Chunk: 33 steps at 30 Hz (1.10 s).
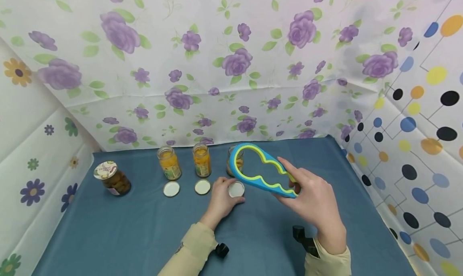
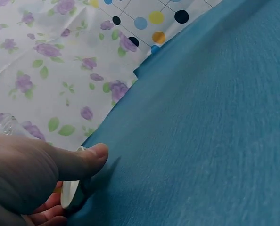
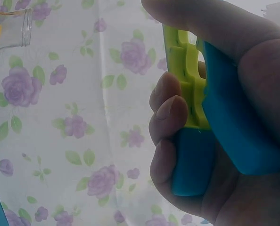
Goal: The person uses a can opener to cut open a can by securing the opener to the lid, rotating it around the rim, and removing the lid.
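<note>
Head view: we list one white lid (image 1: 236, 189), pinched between thumb and fingers of the left hand (image 1: 221, 198), in front of the rightmost jar (image 1: 240, 163); one blue-and-yellow opener (image 1: 255, 182), raised in the right hand (image 1: 314, 191). Left wrist view: we note the lid within that narrow grasp; right wrist view: we record fingers curled round the opener's handles.

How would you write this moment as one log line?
Left hand: holds lid | right hand: grips opener | two other lids: lie on table | leftmost jar: capped
</note>
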{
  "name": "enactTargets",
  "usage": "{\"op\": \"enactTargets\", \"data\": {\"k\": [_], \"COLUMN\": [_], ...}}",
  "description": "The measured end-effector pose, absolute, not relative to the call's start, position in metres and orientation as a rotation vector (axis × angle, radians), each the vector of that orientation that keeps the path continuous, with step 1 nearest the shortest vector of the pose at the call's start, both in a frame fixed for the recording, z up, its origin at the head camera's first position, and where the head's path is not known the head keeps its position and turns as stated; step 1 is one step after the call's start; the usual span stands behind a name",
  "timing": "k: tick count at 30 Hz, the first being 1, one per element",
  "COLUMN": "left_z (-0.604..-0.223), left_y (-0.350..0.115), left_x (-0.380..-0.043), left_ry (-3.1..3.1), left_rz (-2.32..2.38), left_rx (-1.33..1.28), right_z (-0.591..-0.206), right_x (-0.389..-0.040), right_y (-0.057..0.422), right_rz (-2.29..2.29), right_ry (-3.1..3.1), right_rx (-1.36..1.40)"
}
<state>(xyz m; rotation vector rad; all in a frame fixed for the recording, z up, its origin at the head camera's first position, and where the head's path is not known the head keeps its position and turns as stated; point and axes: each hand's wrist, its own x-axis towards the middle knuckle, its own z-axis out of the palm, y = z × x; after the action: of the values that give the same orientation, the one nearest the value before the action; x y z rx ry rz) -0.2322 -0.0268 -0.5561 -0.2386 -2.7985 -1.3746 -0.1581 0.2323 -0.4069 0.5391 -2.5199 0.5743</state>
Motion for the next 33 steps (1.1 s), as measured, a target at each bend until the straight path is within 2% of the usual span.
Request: {"op": "enactTargets", "data": {"k": [9, 33], "left_z": [-0.5569, -0.5565], "left_y": [-0.0196, -0.0244], "left_x": [-0.2316, -0.2324], "left_ry": [-2.773, -2.741], "left_rz": [-1.189, -1.277], "left_rx": [-0.143, -0.117], "right_z": [-0.4086, -0.4086], "right_x": [-0.1584, -0.1576], "right_y": [0.2309, 0.2288], "right_rz": [0.568, 0.567], "right_ry": [-2.532, -2.541], "right_rx": [0.572, 0.578]}}
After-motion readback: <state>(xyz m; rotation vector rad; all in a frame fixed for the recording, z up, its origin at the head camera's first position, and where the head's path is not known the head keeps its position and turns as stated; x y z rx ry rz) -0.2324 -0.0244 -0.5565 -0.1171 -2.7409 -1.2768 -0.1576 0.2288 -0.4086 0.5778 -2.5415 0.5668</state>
